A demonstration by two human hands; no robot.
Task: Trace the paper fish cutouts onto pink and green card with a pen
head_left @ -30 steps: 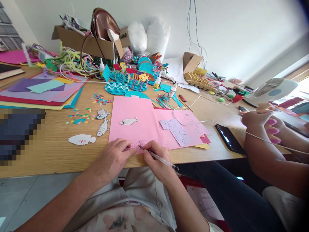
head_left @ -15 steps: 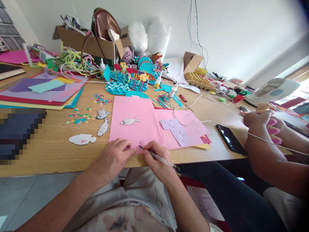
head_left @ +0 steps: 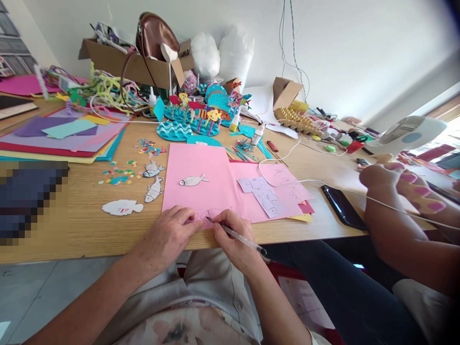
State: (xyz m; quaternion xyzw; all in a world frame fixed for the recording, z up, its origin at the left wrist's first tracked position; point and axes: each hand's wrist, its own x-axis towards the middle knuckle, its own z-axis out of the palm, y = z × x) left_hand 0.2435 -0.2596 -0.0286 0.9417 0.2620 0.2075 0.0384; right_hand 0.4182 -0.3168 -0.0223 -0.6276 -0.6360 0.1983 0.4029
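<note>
A pen [head_left: 240, 235] is gripped in my right hand [head_left: 235, 242], its tip on the pink paper [head_left: 197, 160] at the near edge. Under the tip is a fish outline [head_left: 212, 212], partly hidden by my hands. My left hand [head_left: 176, 227] lies on the paper's lower left corner, fingers stretched out and pressing it down. A cut-out grey fish [head_left: 194, 180] rests on the middle of the sheet. To the left lie a white paper fish [head_left: 122, 207] and two drawn fish cut-outs, one of them a striped fish [head_left: 154, 189].
Right of the sheet are purple paper with drawn fish [head_left: 264, 196] and a black phone [head_left: 343, 207]. A white cable [head_left: 323, 183] crosses the table. Another person's arm [head_left: 391, 215] is at the right. Blue paper crafts [head_left: 174, 130] and a glue bottle [head_left: 258, 135] stand behind.
My hands and the pen stay almost still over the fish outline. At the right, the other person's hands have shifted slightly, turning a piece with pink scallops.
</note>
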